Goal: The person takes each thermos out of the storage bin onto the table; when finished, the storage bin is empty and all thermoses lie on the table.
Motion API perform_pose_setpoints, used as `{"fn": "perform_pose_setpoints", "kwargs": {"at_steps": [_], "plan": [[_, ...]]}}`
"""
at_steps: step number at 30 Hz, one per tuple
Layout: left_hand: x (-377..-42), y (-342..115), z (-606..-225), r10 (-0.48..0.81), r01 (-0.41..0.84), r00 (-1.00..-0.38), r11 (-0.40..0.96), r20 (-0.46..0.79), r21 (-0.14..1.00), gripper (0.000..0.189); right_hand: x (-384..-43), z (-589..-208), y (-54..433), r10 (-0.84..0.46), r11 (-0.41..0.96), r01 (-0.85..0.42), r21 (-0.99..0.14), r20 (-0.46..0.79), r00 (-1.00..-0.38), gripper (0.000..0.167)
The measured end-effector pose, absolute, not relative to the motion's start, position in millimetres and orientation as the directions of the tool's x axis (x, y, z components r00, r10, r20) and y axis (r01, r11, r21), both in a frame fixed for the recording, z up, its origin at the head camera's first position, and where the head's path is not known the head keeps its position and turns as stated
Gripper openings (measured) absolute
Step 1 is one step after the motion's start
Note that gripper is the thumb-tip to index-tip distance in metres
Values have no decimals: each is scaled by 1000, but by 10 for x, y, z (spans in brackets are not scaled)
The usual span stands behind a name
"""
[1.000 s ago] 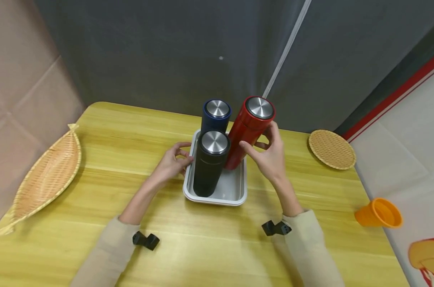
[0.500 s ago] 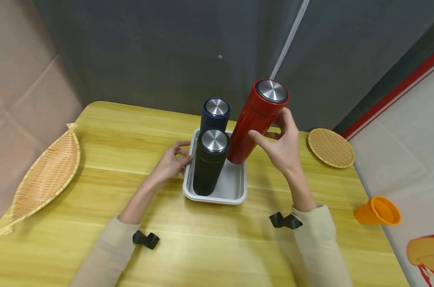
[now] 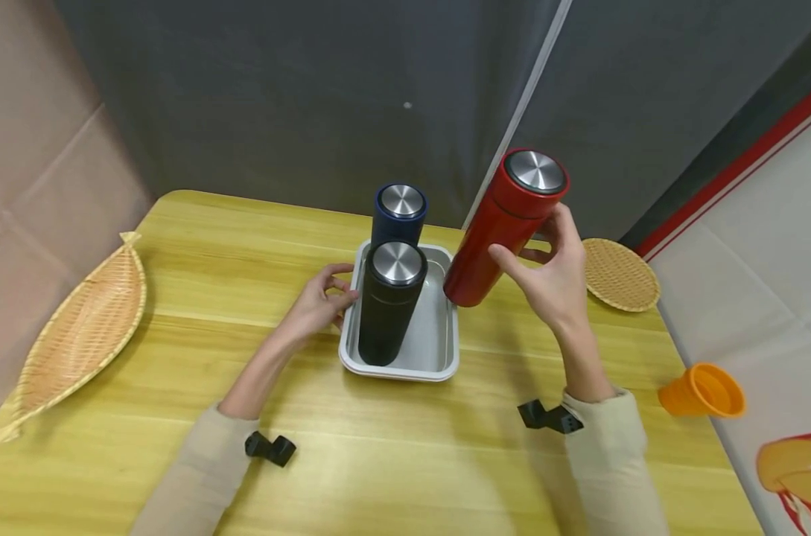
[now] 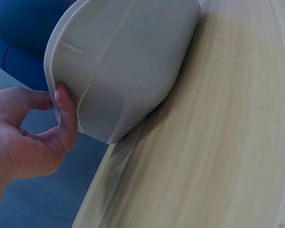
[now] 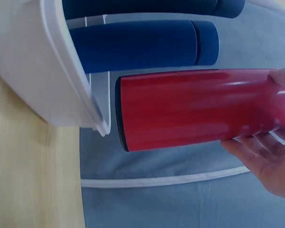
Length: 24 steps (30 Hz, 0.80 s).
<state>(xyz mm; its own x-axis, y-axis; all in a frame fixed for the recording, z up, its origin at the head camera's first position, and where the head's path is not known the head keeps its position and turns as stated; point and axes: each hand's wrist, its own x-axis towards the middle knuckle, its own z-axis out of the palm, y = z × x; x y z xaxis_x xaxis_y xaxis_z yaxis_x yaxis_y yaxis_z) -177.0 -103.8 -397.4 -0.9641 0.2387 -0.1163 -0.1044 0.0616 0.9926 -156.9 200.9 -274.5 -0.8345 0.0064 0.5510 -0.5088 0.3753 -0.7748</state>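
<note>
My right hand [image 3: 555, 272] grips a red thermos flask [image 3: 495, 231] round its upper body. The flask leans to the right, its base just past the right rim of a light grey bin [image 3: 435, 365]; in the right wrist view the red flask [image 5: 190, 109] is clear above that rim. With thumb and fingers my left hand [image 3: 318, 301] pinches the bin's left rim, as the left wrist view shows on the bin wall [image 4: 118, 61]. Inside the bin stand a black thermos flask [image 3: 388, 316] in front and a dark blue one [image 3: 398, 223] behind it, partly hidden.
On the left of the wooden table [image 3: 378, 461] lies a leaf-shaped wicker basket [image 3: 83, 335]. To the right are a round woven tray [image 3: 619, 275] and an orange cup [image 3: 700, 391] lying tipped near the edge. A dark grey curtain [image 3: 278, 97] hangs behind the table.
My right hand has lifted the red flask up out of the bin and carried it right, over the rim. The left hand stays at the bin's left rim.
</note>
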Motion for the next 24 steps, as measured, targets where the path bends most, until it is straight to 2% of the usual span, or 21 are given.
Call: {"fn": "perform_pose_setpoints", "kwargs": {"at_steps": [9,18,24], "plan": [[-1768,-1038,-3961,234,-107,-965,76,-122,991,51,-1580,-2868,2190,77,415,-459,-786,533,-843,62],[-1779,-1030,-3956,224,-100,-968,77,-115,992,51,-1648,-3007,2155,142,416,-315,-853,403,-904,62],[-1767,-1034,-3956,250,-105,-961,63,-118,992,51,-1707,-3184,2148,171,432,-241,-869,342,-924,64]]}}
